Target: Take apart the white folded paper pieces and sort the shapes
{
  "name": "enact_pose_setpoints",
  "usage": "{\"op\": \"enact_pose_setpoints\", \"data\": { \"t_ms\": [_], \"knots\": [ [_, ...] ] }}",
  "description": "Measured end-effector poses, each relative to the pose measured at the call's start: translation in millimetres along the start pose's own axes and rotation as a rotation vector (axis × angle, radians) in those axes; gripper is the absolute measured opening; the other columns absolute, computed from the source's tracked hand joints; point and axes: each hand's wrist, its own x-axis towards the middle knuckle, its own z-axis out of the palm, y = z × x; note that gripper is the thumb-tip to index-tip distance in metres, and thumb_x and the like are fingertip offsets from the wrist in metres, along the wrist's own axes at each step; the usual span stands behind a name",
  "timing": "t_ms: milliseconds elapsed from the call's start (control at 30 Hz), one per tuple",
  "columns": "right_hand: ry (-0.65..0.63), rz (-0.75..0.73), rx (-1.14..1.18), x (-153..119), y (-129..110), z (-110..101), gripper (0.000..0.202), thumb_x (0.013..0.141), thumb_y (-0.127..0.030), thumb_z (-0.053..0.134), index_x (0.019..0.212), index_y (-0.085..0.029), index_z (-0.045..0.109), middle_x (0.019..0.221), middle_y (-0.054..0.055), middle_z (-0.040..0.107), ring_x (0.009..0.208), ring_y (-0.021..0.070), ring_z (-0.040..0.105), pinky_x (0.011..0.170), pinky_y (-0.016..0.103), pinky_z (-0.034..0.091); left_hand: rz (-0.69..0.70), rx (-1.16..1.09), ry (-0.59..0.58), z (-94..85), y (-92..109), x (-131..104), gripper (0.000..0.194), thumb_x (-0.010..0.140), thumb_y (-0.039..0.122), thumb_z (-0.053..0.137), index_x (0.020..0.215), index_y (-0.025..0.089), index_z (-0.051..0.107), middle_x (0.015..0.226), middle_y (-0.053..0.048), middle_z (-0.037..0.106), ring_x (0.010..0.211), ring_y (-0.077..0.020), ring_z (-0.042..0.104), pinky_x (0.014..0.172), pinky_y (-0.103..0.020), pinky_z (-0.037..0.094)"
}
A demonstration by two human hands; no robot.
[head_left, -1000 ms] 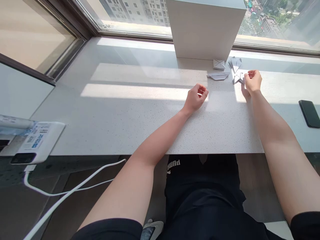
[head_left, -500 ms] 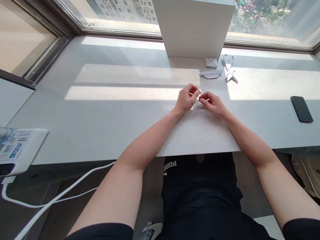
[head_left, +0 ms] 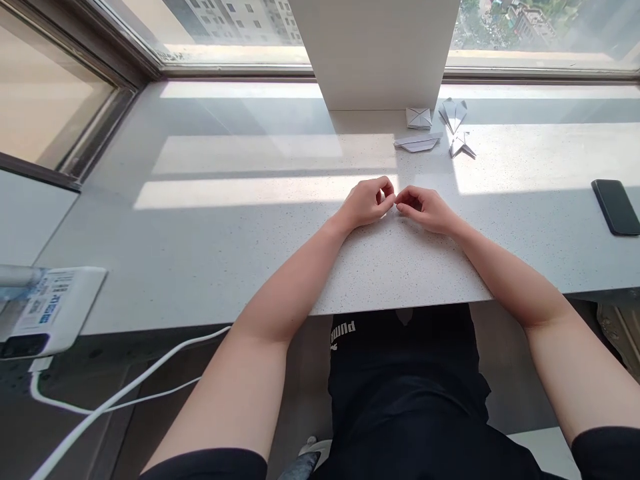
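Observation:
My left hand [head_left: 371, 200] and my right hand [head_left: 423, 208] meet fingertip to fingertip just above the pale speckled counter. Both are closed in a pinch, thumb against fingers. Whatever they hold is too small or too hidden to make out. Beyond them lie folded paper pieces: a square packet [head_left: 419, 119] with crossing creases, a long boat-like fold [head_left: 418, 143], a fan-shaped fold [head_left: 453, 115] and a pointed, star-like fold [head_left: 462, 145].
A black phone [head_left: 617, 207] lies on the counter [head_left: 210, 260] at the right. At the left edge sits a white device [head_left: 75, 300] with a label, and a white cable [head_left: 150, 372] hangs below it. A white pillar [head_left: 383, 60] stands between the windows.
My left hand has shifted slightly left and nearer to me, with the fingertips still meeting. A small white glint between the hands no longer shows. The view has moved a little.

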Motion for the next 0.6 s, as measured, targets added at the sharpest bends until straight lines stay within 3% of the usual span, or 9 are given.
{"op": "enact_pose_setpoints", "data": {
  "t_ms": [600],
  "knots": [
    [0.016, 0.011, 0.003, -0.2, 1.9, -1.0, 0.037, 0.108, -0.065, 0.083, 0.111, -0.028, 0.080, 0.104, 0.010, 0.090, 0.088, 0.0272, 0.076, 0.087, 0.047, 0.067, 0.005, 0.001, 0.030, 4.5, -3.5, 2.1, 0.009, 0.099, 0.028, 0.075, 0.092, 0.028, 0.068, 0.084, -0.001, 0.081, 0.068, -0.0208, 0.066, 0.070, -0.038, 0.050]
  ]
}}
